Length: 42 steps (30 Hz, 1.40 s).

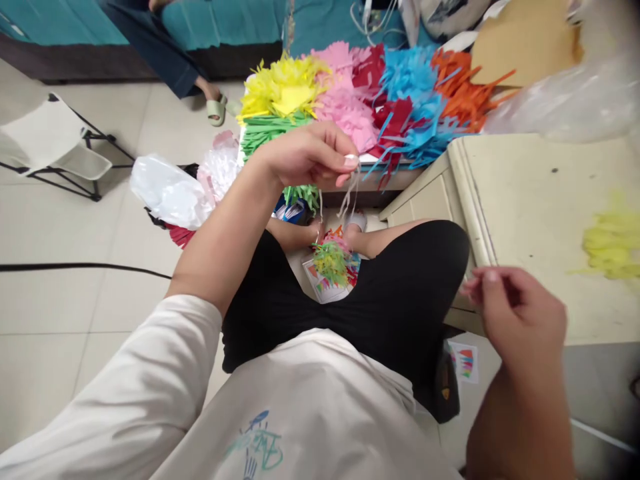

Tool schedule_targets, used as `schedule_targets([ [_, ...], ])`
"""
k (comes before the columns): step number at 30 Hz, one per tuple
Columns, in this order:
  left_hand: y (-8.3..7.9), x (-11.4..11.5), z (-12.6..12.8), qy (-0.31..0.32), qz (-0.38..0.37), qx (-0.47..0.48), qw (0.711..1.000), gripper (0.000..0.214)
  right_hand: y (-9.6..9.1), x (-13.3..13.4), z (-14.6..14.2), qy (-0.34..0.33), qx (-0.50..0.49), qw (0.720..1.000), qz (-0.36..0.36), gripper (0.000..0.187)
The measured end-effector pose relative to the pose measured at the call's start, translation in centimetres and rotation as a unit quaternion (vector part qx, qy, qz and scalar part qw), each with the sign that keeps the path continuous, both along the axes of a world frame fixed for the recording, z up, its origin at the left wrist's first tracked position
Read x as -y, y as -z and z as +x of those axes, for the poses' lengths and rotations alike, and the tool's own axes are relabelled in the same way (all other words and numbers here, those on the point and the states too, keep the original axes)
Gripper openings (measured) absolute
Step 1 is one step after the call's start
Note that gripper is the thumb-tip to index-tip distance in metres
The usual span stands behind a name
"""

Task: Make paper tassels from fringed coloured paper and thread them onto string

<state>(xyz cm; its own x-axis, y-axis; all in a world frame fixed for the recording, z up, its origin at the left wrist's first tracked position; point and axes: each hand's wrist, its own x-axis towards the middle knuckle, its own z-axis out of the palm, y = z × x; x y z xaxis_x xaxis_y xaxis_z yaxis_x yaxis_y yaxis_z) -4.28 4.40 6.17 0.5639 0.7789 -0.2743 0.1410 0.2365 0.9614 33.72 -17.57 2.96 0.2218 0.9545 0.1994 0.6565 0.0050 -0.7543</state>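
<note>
My left hand (320, 157) is raised over the gap between my knees, with thumb and fingers pinched on a thin white string (349, 193). Loose ends of the string dangle below the fingertips. Lower down, between my legs, is a bunch of multicoloured fringed paper tassels (333, 260) in green, yellow, pink and orange; whether it hangs from the string or rests on something I cannot tell. Off to the right, my right hand (523, 317) is beside the cream cabinet's edge, thumb and fingertips closed together. Anything between those fingers is too small to make out.
Fringed paper lies in piles ahead: yellow (285, 87), green (270, 133), pink (345, 100), blue (415, 87) and orange (463, 87). A cream cabinet (530, 200) bears yellow paper (613, 243). Left are a plastic bag (170, 190) and folding stool (45, 133). Another person's leg (155, 50) shows beyond.
</note>
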Motion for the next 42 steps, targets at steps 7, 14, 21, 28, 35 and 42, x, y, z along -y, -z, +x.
schedule_targets([
  [7,-1.8,-0.2,0.4,0.09,0.074,0.099,0.988,0.03,-2.2,-12.8,-11.7,-0.319,-0.127,0.938,0.04,0.043],
  [14,0.6,0.7,-1.7,0.033,0.051,0.153,0.986,0.029,-1.8,-16.7,-13.6,-0.321,-0.141,0.936,0.041,0.056],
  [21,2.0,0.6,-3.2,-0.063,0.015,0.177,0.982,0.025,-3.2,-18.4,-12.6,-0.398,-0.235,0.88,-0.109,0.063],
  [28,2.2,0.9,-3.0,-0.14,-0.053,0.201,0.968,0.04,1.1,-22.1,-10.9,-0.294,-0.176,0.939,-0.006,0.065],
  [35,0.2,0.8,-4.3,-0.257,-0.027,0.347,0.902,0.054,0.0,-21.3,-8.0,-0.33,-0.251,0.901,-0.127,0.064],
  [42,0.5,-0.7,-6.6,-0.369,-0.017,0.472,0.8,0.059,-4.4,-17.5,-2.2,-0.297,-0.253,0.903,-0.177,0.057],
])
